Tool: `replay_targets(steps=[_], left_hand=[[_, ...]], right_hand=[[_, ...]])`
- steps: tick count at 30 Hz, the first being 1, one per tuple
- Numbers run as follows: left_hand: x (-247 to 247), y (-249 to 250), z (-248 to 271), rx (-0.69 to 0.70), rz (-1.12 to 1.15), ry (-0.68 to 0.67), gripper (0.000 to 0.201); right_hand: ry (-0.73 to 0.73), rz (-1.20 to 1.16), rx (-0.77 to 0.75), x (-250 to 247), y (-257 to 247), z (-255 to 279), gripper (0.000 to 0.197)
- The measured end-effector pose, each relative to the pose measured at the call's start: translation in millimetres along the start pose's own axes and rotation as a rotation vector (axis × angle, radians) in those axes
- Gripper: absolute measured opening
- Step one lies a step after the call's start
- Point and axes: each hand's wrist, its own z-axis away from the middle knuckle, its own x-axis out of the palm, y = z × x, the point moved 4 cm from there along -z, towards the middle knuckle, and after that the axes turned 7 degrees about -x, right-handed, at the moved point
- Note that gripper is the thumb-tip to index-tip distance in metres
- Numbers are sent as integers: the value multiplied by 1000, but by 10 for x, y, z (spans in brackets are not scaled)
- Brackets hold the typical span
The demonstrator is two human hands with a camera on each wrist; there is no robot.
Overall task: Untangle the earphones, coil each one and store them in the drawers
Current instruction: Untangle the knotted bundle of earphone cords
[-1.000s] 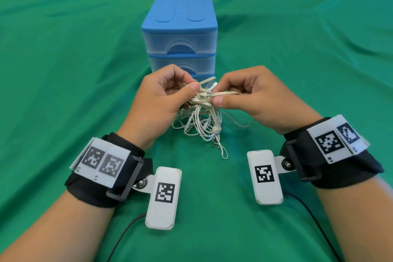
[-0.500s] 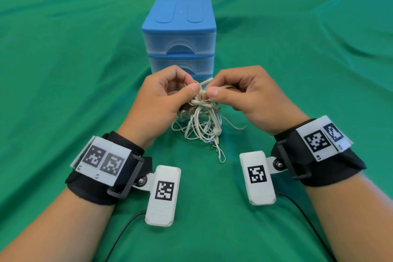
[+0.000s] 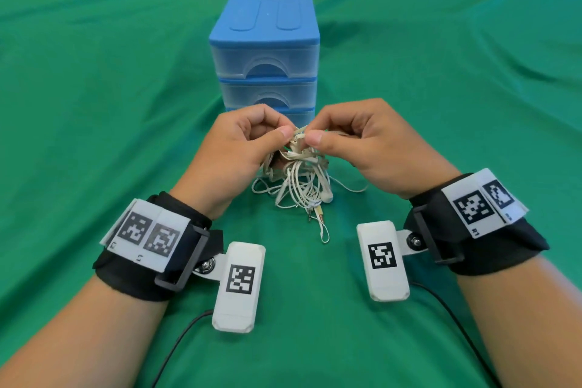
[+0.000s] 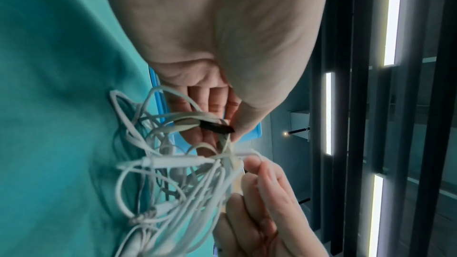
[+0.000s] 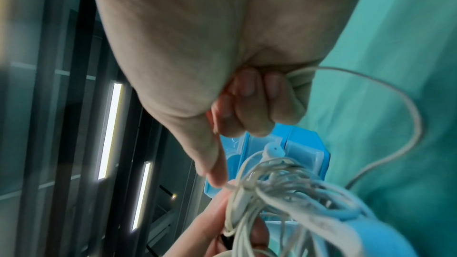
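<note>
Both hands (image 3: 239, 148) pinching tangled earphones (image 3: 299, 179)

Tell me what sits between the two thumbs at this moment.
Head view: the knotted top of the white earphone tangle, pinched between left hand and right hand.

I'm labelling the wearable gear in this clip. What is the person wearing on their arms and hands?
Both hands are bare, with no gloves or sleeves. The left wrist band and the right wrist band are black straps with black buckles, each topped by a white plate carrying two black square markers. A white camera box with one marker hangs off each band; a thin black cable trails from it.
</note>
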Motion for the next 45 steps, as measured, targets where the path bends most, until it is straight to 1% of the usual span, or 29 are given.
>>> replay_targets(steps=[4, 7, 10, 13, 16, 20, 26, 27, 29, 32, 35, 37, 38, 39, 40, 41, 43, 45], left_hand=[[-36, -9, -18, -12, 43, 15, 6], [-47, -22, -18, -14, 35, 32, 6], [-55, -21, -15, -14, 53, 32, 2], [-53, -25, -13, -19, 55, 20, 9], [-44, -29, -8, -12, 44, -2, 8], [-69, -55, -24, -32, 17, 27, 5], [-63, -91, -38, -42, 25, 29, 9], [-58, -88, -35, -34, 38, 21, 11], [-39, -76, -30, -9, 47, -4, 15], [-27, -58, -20, 19, 2, -32, 17], [-45, -58, -39, 23, -33, 5, 14], [-59, -71, -52, -4, -2, 28, 18], [-62, -75, -50, -22, 26, 30, 21], [-63, -72, -47, -31, 46, 28, 24], [-62, -63, -41, -28, 57, 23, 26], [-61, -53, -35, -15, 60, 20, 29], [-68, -33, -31, 25, 58, 16, 33], [-75, -30, -37, 52, 87, 6, 33]], right_hand=[[135, -58, -74, -99, -56, 6, 14], [175, -70, -83, -102, -67, -5, 14], [184, -58, -72, -88, -62, -8, 14], [190, -22, -20, -92, -4, -7, 14], [205, -3, 47, -106, 68, -7, 14], [223, 34, 82, -84, 121, -14, 14], [147, 132, 112, -32, 98, 4, 12], [170, 157, 104, -41, 102, 2, 12], [275, 204, 94, -108, 130, -2, 13], [427, 201, 67, -192, 143, 4, 13], [620, 85, -27, -296, 74, 15, 13], [764, -19, -86, -440, 48, 35, 18], [815, -60, -85, -525, 59, 53, 20], [838, -87, -52, -602, 88, 77, 22], [825, -87, 14, -660, 131, 101, 24], [774, -56, 102, -688, 185, 121, 25], [602, 27, 280, -673, 294, 153, 28], [417, 71, 406, -606, 349, 167, 33]])
